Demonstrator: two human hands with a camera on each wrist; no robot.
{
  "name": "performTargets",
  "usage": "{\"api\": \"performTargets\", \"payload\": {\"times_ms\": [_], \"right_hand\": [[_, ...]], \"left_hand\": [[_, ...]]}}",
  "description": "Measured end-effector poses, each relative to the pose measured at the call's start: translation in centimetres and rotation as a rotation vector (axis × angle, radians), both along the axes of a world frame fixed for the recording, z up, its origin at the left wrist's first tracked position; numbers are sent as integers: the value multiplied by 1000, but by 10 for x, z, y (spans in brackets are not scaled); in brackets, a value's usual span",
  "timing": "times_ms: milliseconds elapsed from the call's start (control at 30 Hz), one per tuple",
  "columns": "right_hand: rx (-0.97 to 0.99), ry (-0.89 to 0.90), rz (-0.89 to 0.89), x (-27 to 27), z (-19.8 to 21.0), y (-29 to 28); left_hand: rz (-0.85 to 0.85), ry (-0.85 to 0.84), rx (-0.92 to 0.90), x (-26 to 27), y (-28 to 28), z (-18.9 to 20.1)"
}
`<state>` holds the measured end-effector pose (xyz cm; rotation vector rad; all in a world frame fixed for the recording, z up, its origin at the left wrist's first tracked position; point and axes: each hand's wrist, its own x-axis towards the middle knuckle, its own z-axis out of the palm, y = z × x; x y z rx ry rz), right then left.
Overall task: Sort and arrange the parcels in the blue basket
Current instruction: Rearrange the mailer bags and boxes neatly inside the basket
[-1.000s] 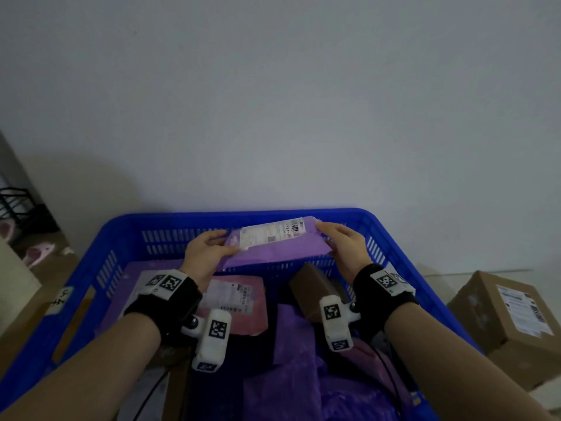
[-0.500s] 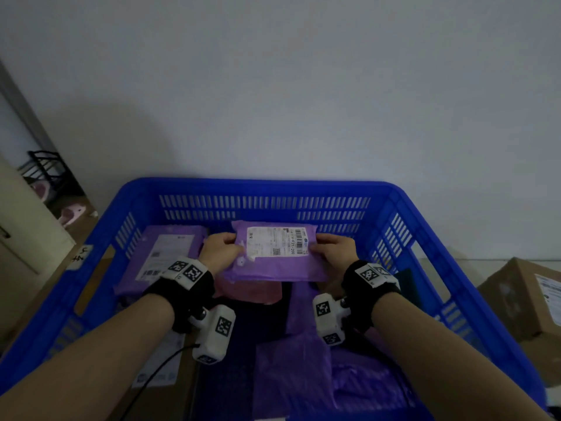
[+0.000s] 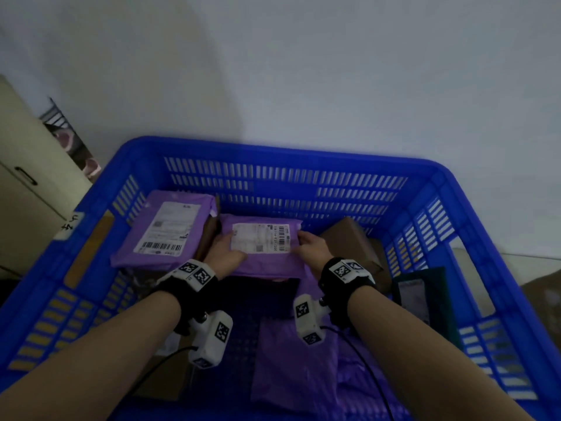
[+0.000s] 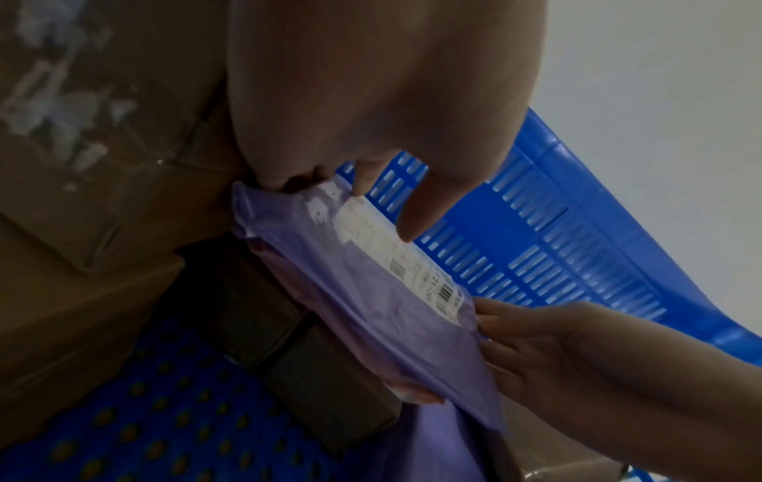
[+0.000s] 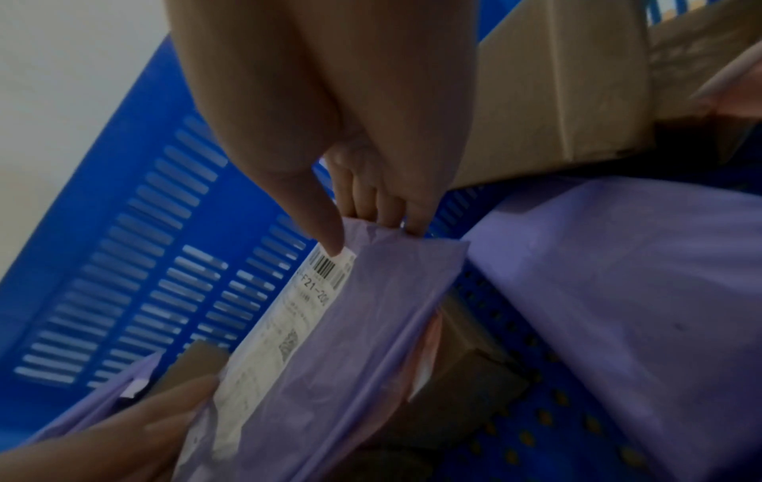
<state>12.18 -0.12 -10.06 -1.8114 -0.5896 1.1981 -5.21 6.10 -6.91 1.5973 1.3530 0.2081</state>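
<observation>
Both hands hold one purple parcel (image 3: 267, 253) by its short ends, label side up, low inside the blue basket (image 3: 291, 153) near the far wall. Left hand (image 3: 226, 253): thumb on top at the edge of the white label (image 3: 261, 242), fingers curled under the left end; in the left wrist view the fingertips (image 4: 288, 177) pinch the bag's corner. Right hand (image 3: 311, 247): thumb pressed on the barcode end of the label, fingers (image 5: 387, 212) curled round the right edge, grasping it. A pink parcel edge (image 5: 424, 352) shows just beneath the held one. A second purple parcel (image 3: 165, 229) lies flat in the far left corner, label up, just beside the held one. A brown cardboard box (image 3: 349, 238) sits near the right hand. More purple bags (image 3: 294, 360) lie crumpled on the near floor of the basket.
</observation>
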Motion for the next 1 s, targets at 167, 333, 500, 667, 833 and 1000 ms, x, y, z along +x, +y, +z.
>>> {"api": "performTargets", "payload": {"times_ms": [167,333,500,667,833,1000], "right_hand": [[-21,11,65,-2,-18,9],[-79,-28,186,1,-12,3],[-116,-73,247,3,-9,-2],[-41,-160,109,21,9,-7],[30,-131,-106,64,31,-21],[-46,-268,-191,104,39,-53]], "left_hand": [[-47,120,95,10,6,-12],[-55,226,96,9,15,-21],[-23,192,132,12,12,-20],[-6,178,147,16,8,-15],[-41,209,178,21,0,-10],[-189,66,200,65,-22,-3]]}}
